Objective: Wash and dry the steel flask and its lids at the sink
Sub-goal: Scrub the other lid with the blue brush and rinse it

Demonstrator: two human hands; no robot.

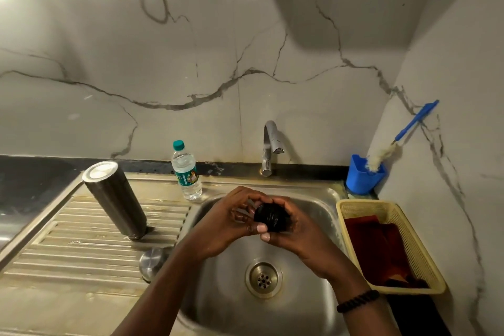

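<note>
Both the left hand (231,222) and right hand (293,229) clasp the black lid (270,218) at frame centre over the sink (313,199), likely so drips fall in.

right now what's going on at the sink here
A person holds a black lid over the sink with both hands, left hand and right hand curled around it. No water runs from the tap. The steel flask stands upside down on the drainboard, with a steel lid beside it.

Steel flask (116,200) stands inverted on the drainboard, steel lid (152,260) beside it, black lid (270,218) over the basin.
</note>
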